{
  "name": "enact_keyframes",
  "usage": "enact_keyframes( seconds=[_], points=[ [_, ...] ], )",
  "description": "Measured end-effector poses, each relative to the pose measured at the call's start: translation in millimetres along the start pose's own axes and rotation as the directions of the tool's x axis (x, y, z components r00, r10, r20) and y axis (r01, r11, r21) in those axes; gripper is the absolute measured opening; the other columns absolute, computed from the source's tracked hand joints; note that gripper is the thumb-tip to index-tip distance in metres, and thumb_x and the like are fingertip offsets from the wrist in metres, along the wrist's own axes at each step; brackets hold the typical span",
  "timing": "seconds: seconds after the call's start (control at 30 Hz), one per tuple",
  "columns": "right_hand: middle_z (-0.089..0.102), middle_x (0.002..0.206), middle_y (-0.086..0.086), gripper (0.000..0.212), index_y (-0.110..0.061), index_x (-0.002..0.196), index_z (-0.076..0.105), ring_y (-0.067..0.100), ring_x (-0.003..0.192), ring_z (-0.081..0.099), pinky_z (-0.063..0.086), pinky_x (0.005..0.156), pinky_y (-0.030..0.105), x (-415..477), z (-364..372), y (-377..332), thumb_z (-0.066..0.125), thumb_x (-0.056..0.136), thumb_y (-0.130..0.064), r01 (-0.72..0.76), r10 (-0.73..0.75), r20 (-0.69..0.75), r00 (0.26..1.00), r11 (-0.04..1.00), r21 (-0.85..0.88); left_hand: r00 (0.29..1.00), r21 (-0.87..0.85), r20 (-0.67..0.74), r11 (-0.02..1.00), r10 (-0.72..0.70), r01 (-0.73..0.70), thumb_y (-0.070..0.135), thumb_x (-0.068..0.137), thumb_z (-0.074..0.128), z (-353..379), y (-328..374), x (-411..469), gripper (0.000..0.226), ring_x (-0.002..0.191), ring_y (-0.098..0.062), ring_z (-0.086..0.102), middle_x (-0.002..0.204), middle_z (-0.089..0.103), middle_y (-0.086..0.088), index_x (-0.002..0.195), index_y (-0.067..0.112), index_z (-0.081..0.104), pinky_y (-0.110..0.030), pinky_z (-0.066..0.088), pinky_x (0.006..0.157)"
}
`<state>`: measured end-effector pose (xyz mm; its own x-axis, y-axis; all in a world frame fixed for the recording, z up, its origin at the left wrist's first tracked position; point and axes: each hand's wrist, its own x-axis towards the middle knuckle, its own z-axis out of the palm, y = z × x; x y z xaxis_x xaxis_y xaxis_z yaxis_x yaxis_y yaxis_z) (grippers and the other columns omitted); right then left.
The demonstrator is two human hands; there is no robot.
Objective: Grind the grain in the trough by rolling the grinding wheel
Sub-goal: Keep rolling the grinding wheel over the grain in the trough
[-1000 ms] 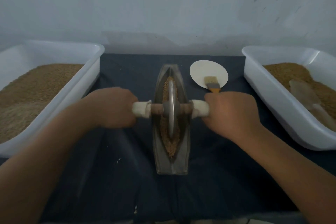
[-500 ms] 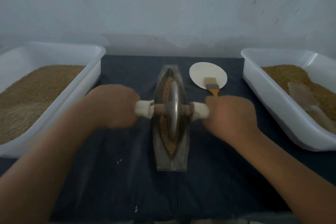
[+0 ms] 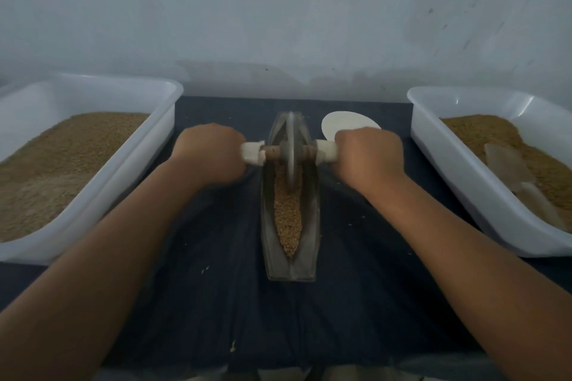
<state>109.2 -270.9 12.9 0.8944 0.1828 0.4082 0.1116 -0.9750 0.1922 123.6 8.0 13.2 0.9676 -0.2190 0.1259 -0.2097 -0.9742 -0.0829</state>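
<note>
A narrow boat-shaped metal trough (image 3: pixel 310 244) lies lengthwise on the dark cloth in the middle. Brown grain (image 3: pixel 288 219) fills its groove. The metal grinding wheel (image 3: pixel 290 151) stands on edge in the far half of the trough, on a wooden axle with white-wrapped handles. My left hand (image 3: pixel 210 153) grips the left handle and my right hand (image 3: pixel 368 158) grips the right handle. The far tip of the groove is hidden behind the wheel.
A white tub (image 3: pixel 102 195) of grain stands at the left. Another white tub (image 3: pixel 464 182) at the right holds grain and a pale scoop (image 3: pixel 513 170). A white disc (image 3: pixel 337 125) lies behind my right hand. Loose grains dot the dark cloth (image 3: pixel 356 303).
Both hands have pushed the wheel away from me along the trough, from its middle to its far half. More grain now shows in the near part; the brush by the disc is covered.
</note>
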Motion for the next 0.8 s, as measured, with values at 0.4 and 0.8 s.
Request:
enact_keyframes(
  seconds=[0.4, 0.8],
  points=[
    [0.036, 0.059, -0.009, 0.028, -0.028, 0.074, 0.054, 0.026, 0.057, 0.052, 0.023, 0.051, 0.026, -31, 9, 12, 0.065, 0.086, -0.051, 0.041, -0.042, 0.013, 0.999, 0.998, 0.043, 0.999, 0.068, 0.013, 0.997, 0.029, -0.03, 0.052, 0.071, 0.054, -6, 1, -20, 0.019, 0.069, -0.022, 0.059, 0.072, 0.057, 0.01, 0.071, 0.033, 0.052, -0.034, 0.05, 0.064],
    [0.028, 0.049, -0.013, 0.036, -0.03, 0.064, 0.042, 0.014, 0.039, 0.035, 0.018, 0.044, 0.019, -74, -2, 15, 0.074, 0.071, -0.047, 0.117, -0.112, -0.056, 0.992, 0.99, 0.085, 0.952, -0.088, 0.264, 0.987, 0.157, -0.138, 0.052, 0.07, 0.065, -23, -5, -46, 0.019, 0.062, -0.003, 0.06, 0.065, 0.062, 0.013, 0.071, 0.033, 0.063, -0.029, 0.053, 0.063]
  ],
)
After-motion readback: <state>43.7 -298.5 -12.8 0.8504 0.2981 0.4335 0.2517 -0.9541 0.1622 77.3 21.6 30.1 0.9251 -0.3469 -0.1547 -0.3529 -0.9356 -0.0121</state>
